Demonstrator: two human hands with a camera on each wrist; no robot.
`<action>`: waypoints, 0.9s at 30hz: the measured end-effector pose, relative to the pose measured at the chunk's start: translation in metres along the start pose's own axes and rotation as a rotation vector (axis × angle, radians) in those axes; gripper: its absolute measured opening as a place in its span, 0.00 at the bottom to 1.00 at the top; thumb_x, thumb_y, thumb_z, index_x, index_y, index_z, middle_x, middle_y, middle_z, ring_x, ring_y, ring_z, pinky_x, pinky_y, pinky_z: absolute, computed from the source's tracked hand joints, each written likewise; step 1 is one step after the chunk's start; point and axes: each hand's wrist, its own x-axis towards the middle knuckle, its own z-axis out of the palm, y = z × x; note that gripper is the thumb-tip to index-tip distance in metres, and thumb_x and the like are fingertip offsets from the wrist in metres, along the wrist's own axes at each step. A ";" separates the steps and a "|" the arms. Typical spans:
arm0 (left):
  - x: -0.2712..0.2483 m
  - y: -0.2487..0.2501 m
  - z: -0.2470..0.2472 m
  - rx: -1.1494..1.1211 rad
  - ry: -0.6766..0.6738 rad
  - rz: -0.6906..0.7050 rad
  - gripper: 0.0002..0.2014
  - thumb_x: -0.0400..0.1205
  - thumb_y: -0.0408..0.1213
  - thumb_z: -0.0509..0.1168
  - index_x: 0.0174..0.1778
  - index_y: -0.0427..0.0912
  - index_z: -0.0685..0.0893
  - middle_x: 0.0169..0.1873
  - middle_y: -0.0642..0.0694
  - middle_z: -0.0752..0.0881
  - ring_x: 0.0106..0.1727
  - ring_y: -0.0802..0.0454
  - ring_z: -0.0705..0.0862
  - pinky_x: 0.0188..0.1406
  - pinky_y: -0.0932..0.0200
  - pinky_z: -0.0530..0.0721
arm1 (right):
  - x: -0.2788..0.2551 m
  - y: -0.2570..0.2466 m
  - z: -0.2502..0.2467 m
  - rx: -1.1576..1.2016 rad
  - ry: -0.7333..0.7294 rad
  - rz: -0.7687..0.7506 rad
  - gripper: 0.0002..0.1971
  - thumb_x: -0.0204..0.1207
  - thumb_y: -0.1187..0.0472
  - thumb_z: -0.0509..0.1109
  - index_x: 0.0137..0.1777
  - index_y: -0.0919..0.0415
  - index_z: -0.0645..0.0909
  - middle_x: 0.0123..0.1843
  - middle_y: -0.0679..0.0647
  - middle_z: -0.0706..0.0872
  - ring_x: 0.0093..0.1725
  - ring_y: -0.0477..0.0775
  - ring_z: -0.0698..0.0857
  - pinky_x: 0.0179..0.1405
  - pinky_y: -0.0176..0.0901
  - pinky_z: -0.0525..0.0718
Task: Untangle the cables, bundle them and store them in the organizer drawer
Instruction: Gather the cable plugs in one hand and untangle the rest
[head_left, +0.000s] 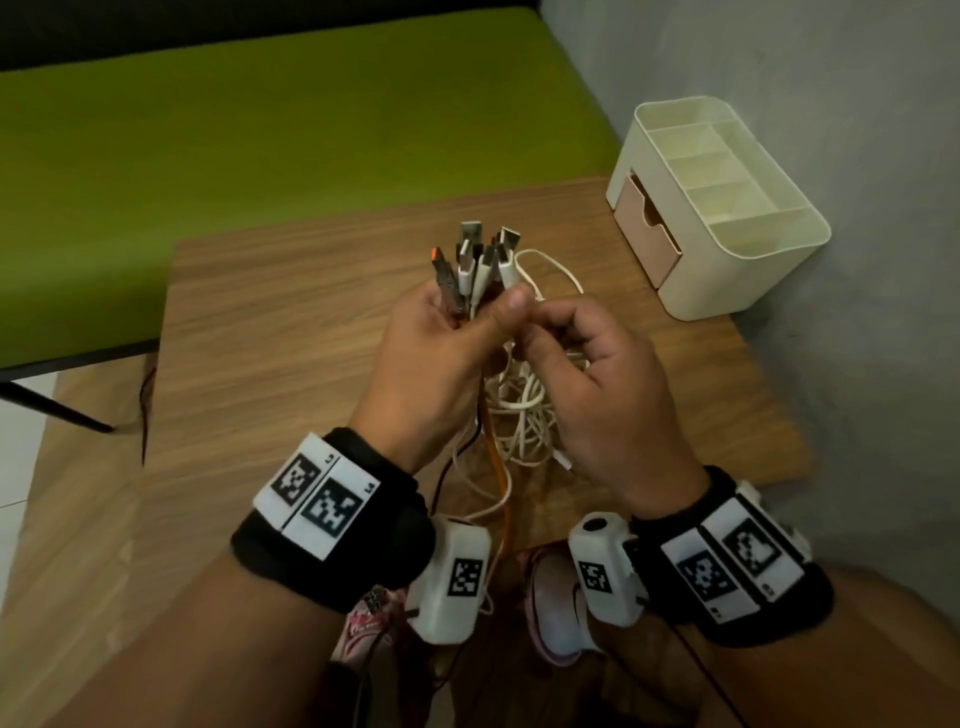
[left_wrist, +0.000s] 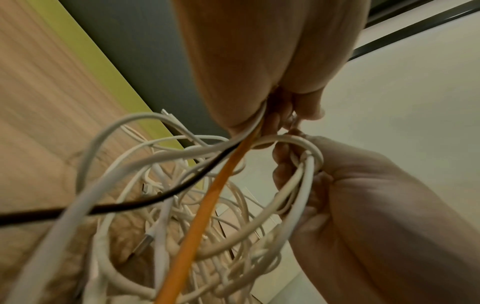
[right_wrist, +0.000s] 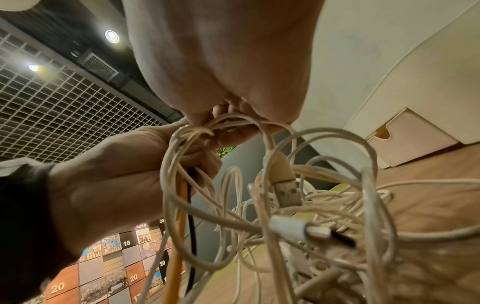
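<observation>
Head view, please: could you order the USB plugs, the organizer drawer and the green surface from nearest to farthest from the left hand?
1. USB plugs: fanned out just above the left hand, which grips their cables.
2. Organizer drawer: to the right, on the table's far corner.
3. Green surface: beyond the table's far edge, to the left.

Cable and container count on the wooden table (head_left: 270, 332)

Two hands, left hand (head_left: 441, 358) and right hand (head_left: 597, 384), share one tangle: one orange cable (head_left: 498, 467), one black cable (left_wrist: 130, 205), several white cables (head_left: 524, 410) too knotted to count. One organizer (head_left: 727, 249) with one drawer (head_left: 647, 228) stands at the far right corner.
</observation>
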 end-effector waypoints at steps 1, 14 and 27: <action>0.000 0.000 -0.001 0.008 0.015 -0.011 0.08 0.80 0.38 0.69 0.45 0.36 0.83 0.31 0.50 0.84 0.35 0.52 0.83 0.35 0.59 0.82 | 0.000 0.000 0.000 0.006 -0.020 -0.006 0.04 0.82 0.61 0.70 0.52 0.59 0.84 0.43 0.45 0.88 0.41 0.42 0.87 0.35 0.37 0.84; 0.018 0.023 -0.044 -0.382 0.358 0.097 0.14 0.90 0.43 0.56 0.41 0.41 0.76 0.28 0.51 0.73 0.25 0.59 0.71 0.27 0.62 0.74 | 0.014 0.038 -0.025 -0.325 -0.218 -0.092 0.17 0.81 0.44 0.66 0.45 0.56 0.87 0.36 0.47 0.85 0.38 0.51 0.83 0.47 0.66 0.81; 0.003 0.024 -0.023 -0.177 0.269 0.018 0.17 0.91 0.43 0.51 0.39 0.40 0.76 0.30 0.49 0.80 0.38 0.50 0.86 0.42 0.54 0.87 | 0.019 0.012 -0.040 -0.268 -0.366 0.128 0.34 0.68 0.46 0.71 0.77 0.36 0.71 0.64 0.31 0.74 0.68 0.43 0.76 0.68 0.50 0.78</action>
